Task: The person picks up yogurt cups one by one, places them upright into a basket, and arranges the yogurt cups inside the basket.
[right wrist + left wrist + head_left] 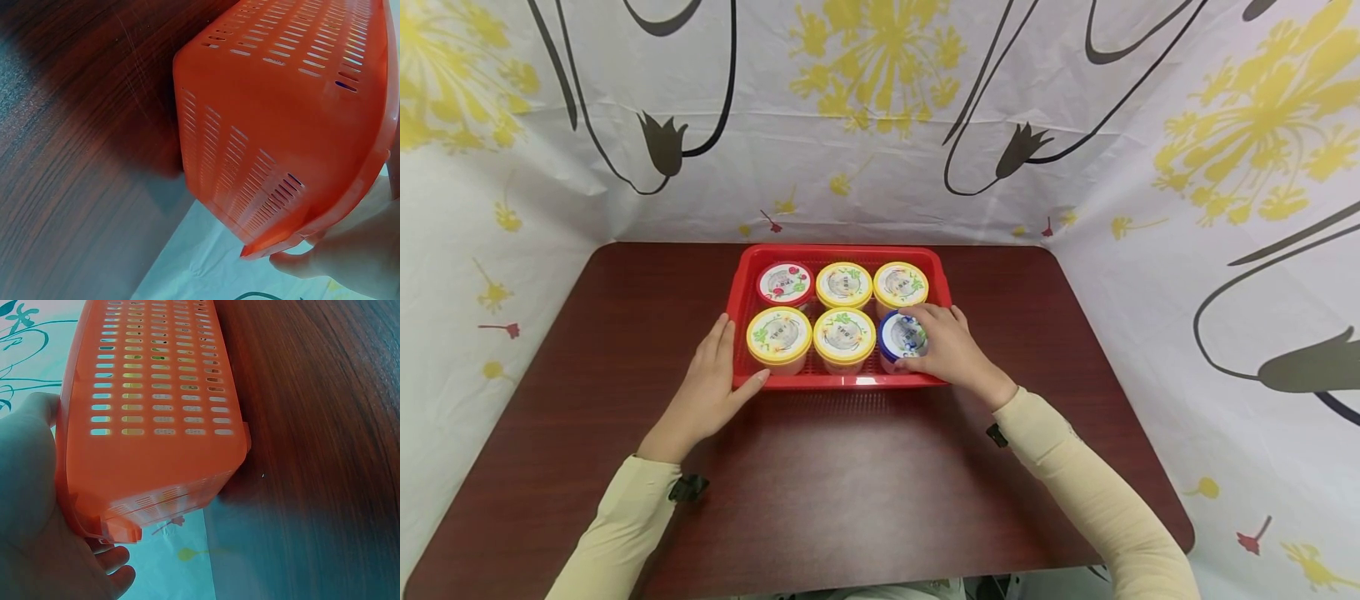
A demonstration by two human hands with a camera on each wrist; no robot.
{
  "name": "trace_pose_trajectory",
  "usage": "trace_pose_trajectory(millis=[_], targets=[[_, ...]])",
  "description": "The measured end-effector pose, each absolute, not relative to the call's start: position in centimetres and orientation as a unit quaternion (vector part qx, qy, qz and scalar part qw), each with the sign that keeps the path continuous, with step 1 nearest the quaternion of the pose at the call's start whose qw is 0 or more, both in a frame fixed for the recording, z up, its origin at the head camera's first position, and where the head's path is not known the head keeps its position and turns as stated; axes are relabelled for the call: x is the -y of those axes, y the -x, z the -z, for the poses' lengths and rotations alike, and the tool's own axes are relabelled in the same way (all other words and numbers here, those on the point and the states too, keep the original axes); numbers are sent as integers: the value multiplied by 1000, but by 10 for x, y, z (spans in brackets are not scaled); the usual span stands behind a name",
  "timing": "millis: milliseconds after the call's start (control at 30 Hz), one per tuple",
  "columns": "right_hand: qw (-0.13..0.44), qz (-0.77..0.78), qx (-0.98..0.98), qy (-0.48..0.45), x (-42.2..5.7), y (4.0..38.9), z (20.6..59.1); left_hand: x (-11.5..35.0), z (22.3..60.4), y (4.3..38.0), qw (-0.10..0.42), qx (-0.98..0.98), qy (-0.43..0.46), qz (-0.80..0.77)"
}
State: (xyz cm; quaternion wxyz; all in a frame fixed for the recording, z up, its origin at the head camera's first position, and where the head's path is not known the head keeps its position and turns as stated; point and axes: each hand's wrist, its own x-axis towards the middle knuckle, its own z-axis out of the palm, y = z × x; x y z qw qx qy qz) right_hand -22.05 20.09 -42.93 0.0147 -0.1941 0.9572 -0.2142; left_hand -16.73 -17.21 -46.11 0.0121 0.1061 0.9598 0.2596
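A red plastic basket [842, 382] with slotted walls stands on the table, holding two rows of lidded cups. My left hand [703, 387] rests against its front left corner. The fingers lie fairly straight along the outer side and the thumb reaches over the front rim. In the left wrist view, fingertips [115, 559] show past the basket corner. At the front right, my right hand [951, 348] grips a blue-lidded cup [895, 335] with thumb and forefinger around its lid. Other fingers of that hand stay outside the right wall; the right wrist view shows one fingertip [290, 264] by the rim.
Beside the blue-lidded cup are a front middle yellow-lidded cup [844, 336], a front left yellow-lidded cup [779, 335], and behind them a red-lidded cup [786, 283] and two more yellow-lidded ones. The dark wooden table [865, 483] meets a flower-printed cloth [850, 208] at the back and sides.
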Motion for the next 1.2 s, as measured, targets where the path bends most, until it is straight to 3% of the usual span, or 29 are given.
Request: trace_pose_trajectory(millis=[1200], targets=[[4, 182, -961, 208, -199, 222, 431, 170, 459, 167, 16, -963, -98, -252]])
